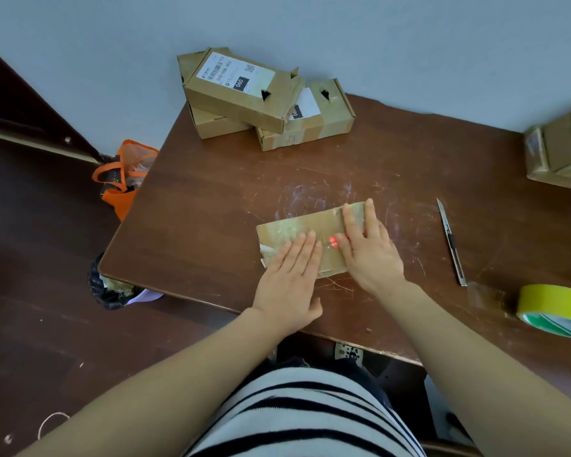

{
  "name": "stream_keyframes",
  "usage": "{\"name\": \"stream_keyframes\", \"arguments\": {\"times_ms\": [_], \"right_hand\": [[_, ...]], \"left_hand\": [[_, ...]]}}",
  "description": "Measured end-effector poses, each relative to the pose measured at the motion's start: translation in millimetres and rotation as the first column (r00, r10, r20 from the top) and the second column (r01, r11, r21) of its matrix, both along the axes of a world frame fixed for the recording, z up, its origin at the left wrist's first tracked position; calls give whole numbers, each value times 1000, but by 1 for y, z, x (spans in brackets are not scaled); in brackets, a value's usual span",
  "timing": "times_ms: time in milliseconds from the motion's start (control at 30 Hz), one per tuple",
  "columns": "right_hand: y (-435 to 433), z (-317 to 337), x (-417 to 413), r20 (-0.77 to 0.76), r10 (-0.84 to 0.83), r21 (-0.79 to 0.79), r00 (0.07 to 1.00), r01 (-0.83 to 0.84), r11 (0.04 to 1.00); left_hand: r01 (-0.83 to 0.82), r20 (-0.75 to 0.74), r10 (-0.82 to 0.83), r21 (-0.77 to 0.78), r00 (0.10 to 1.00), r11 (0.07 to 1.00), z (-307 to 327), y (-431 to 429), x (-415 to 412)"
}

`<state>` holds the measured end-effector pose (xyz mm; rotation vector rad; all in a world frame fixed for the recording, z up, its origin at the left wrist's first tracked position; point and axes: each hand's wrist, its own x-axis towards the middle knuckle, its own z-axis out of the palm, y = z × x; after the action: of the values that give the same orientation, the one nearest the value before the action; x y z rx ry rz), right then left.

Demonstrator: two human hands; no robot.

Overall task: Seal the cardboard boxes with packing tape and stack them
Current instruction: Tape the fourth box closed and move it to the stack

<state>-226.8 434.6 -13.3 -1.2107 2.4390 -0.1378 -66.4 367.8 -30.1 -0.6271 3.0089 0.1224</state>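
Only the head view to go on, so here goes. The small flat box (297, 229) lies on the table (195, 209) right in front of the person, close to the near edge. Both hands are on top of it. The left hand (290, 285) lies flat with straight fingers over its near-left part, and the right hand (371, 255) is spread flat over its right end, next to a little red sticker (333, 241). Neither hand is clenched or gripping anything, they're just pressing down. The top of the box looks shiny with tape, so my guess is this one is being smoothed down, not freshly started.

The tape roll (554, 311) and the knife (452, 242) both sit off to the right, well apart from the hands, which fits the cutting being finished for this box.

At the back edge there's a pile of three boxes (244, 97), pretty crooked, one resting across the other two. The lower right one shows tape bands, but I can't tell about the others. Another taped-looking box (561, 153) pokes in at the far right.

So what's left is probably to finish pressing, then move this box onto a stack. An orange bag (122, 179) hangs out beside the table.
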Motion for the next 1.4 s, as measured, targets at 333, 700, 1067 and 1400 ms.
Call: {"name": "stream_keyframes", "arguments": {"times_ms": [333,700,1067,1400], "right_hand": [[0,-1,-1,-31,47,4,998,-47,999],[-3,0,0,-55,59,53,997,-56,997],[-1,3,0,-44,70,51,997,-68,996],[-3,2,1,-63,81,64,995,-77,995]], "left_hand": [[-3,-30,5,38,1000,999,-4,-23,44],[97,-25,-97,-18,995,995,2,-1,11],[79,-17,-80,-26,997,997,-3,-26,47],[74,-75,-86,-141,993,987,2,-14,16]]}}
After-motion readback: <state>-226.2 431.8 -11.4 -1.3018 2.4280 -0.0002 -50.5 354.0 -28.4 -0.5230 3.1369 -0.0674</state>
